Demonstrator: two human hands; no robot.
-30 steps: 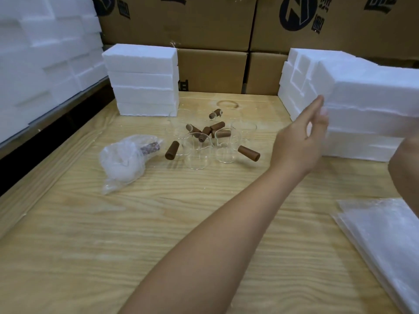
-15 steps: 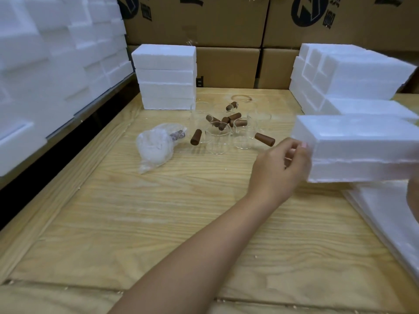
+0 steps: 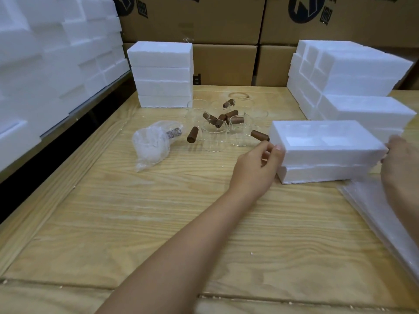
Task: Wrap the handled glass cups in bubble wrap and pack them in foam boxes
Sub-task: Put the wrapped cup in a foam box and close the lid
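At the left of the wooden counter (image 3: pixel 113 223) one wrapped cup (image 3: pixel 154 143) lies bundled in bubble wrap, its brown handle showing through. Just right of it the bare glass cups (image 3: pixel 215 134) stand clustered, no hand on them, their wooden handles pointing every way. The left hand (image 3: pixel 258 168) has its grip closed on the near left corner of a two-part foam box (image 3: pixel 326 150), thumb and fingertip pinching the lid's edge. The box sits low over the counter, just beside the nearest cup handle and close against the bubble wrap sheets (image 3: pixel 381 214). The right hand (image 3: pixel 401 164) touches the box's right end, but blur and the frame edge hide whether that grip is closed on the foam or only pressed flat. The step in hand looks like setting out a box for filling, with most cups not yet wrapped. The next move probably calls for lifting the lid evenly along its seam, since foam chips easily, then bringing a sheet to a cup
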